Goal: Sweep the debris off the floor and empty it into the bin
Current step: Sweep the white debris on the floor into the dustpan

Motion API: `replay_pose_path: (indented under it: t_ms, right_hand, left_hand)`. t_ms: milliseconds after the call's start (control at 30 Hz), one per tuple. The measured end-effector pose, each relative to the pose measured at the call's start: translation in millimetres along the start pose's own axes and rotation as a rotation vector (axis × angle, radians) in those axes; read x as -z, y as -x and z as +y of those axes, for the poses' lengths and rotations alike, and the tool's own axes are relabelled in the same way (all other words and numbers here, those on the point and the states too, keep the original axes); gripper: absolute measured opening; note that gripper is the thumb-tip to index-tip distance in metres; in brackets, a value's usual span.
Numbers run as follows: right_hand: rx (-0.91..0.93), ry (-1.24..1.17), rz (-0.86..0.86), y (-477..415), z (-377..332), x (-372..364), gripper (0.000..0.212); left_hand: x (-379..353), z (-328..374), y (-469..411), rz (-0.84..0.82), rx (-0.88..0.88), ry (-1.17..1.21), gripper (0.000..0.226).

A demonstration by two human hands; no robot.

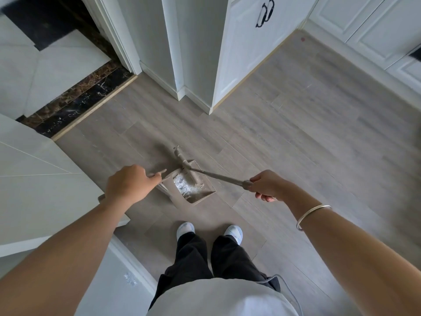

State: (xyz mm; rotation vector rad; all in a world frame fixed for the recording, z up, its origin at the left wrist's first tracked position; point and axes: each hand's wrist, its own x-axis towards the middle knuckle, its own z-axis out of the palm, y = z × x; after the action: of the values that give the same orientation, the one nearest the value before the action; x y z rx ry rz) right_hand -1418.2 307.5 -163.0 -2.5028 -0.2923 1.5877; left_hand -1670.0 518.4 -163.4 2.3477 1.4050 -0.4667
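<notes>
Your left hand [127, 183] is curled around the dustpan handle [163, 190], your right hand [266, 185] wrapped around the broom handle [218, 176]. White debris [188, 187] sits in the dustpan [200, 197]; tilt it and scraps could spill. No bin in view.

Hidden and blurred parts

The left hand [128, 183] is covering the dustpan handle's top; the broom head [180, 156] is blurring.

White debris [187, 185], beige dustpan [200, 196], grey floor [296, 137]
</notes>
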Motion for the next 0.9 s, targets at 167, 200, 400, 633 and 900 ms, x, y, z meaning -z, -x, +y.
replay_pose_path:
  t_ms: [167,200,400,633,900]
  right_hand:
    - [0.053,0.071,0.047,6,-13,15,0.028]
    - [0.070,0.101,0.069,4,-15,17,0.027]
    - [0.073,0.092,0.148,-21,-32,17,0.031]
    - [-0.034,-0.308,0.021,-39,-75,-1,0.018]
    - [-0.068,-0.611,-0.171,-43,-124,-47,0.026]
  left_hand:
    - [5,-4,2,0.018,0.019,-0.005,0.050]
    - [7,-6,3,0.028,0.027,-0.001,0.050]
    - [15,-33,11,0.059,0.111,0.046,0.050]
    - [36,-82,22,0.143,0.243,0.101,0.051]
    - [48,-112,22,0.223,0.301,0.051,0.051]
